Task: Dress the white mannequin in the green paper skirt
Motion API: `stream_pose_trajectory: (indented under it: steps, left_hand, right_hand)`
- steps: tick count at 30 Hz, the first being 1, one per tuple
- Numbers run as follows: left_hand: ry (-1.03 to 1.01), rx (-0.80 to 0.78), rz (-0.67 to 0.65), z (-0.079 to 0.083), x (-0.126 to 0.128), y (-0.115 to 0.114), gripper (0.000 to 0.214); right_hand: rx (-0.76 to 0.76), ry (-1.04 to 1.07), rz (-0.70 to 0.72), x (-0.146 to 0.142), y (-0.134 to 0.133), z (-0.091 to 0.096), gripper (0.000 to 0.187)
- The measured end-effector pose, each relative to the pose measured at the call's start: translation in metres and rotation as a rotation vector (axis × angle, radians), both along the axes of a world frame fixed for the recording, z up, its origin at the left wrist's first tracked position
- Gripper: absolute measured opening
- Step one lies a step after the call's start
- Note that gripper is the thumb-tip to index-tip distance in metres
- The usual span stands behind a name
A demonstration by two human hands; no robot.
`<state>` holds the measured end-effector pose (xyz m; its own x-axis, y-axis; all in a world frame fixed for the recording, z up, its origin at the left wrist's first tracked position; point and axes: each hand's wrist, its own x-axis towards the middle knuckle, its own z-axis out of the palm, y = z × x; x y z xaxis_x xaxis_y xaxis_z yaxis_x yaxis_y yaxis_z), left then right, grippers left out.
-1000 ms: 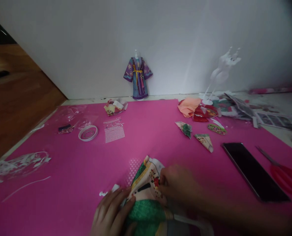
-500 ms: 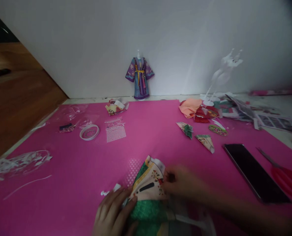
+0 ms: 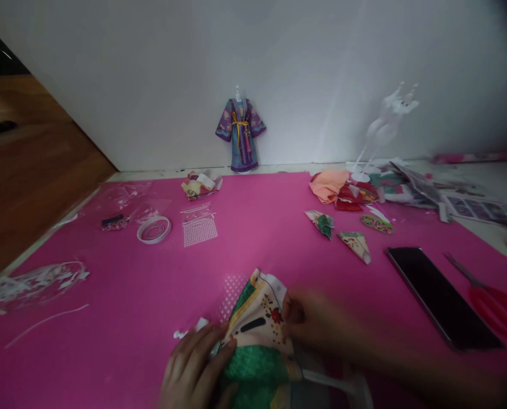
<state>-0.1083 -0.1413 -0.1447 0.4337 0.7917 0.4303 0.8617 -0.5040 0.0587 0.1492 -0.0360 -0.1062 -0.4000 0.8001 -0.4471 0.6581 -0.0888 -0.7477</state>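
- Cloth (image 3: 260,335), green and cream, at six o'clock in view, lying over the pink tabletop (image 3: 121,295), a hand either side!
- Left hand (image 3: 194,363), at the cloth's eight o'clock: grip open, fingers laid across the edge, apparently steadying it.
- Right hand (image 3: 311,318), at its three o'clock: grip nearly closed, fingertips right at the border; too blurred, can't tell whether they've caught it.
- Step in hand, I'd say: working that three-o'clock border.
- Next move calls, I judge, for firm left pressure and a fine right pinch, clear of the white rod (image 3: 328,382) at four o'clock.
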Motion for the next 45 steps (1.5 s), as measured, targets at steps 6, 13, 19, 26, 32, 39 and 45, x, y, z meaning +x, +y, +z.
stream_pose_trajectory:
  steps: [6,13,19,26,32,39,45]
  left_hand:
    - [-0.042,-0.044,0.018,0.003,0.001,-0.002,0.033]
    - [-0.124,-0.058,0.075,-0.001,0.007,-0.006,0.034]
    - [-0.096,-0.034,0.022,-0.004,0.000,-0.003,0.036]
    - [-0.154,-0.079,0.047,0.002,0.006,-0.003,0.033]
    - [-0.153,-0.084,0.026,0.001,0.006,-0.003,0.033]
    - [-0.092,-0.050,-0.028,-0.001,-0.002,0.001,0.036]
    - [-0.084,-0.095,0.031,0.008,0.002,0.004,0.040]
  right_hand:
    - [0.167,-0.069,0.191,0.011,0.003,0.015,0.013]
    - [0.558,0.076,0.929,0.033,0.024,0.024,0.036]
    - [0.744,-0.025,1.191,0.032,0.038,0.025,0.036]
    - [0.852,-0.026,1.238,0.031,0.040,0.018,0.028]
    - [0.891,-0.074,1.256,0.031,0.039,0.015,0.028]
    - [0.683,0.032,1.047,0.028,0.032,0.022,0.033]
    - [0.000,-0.072,0.258,0.017,0.014,0.040,0.028]
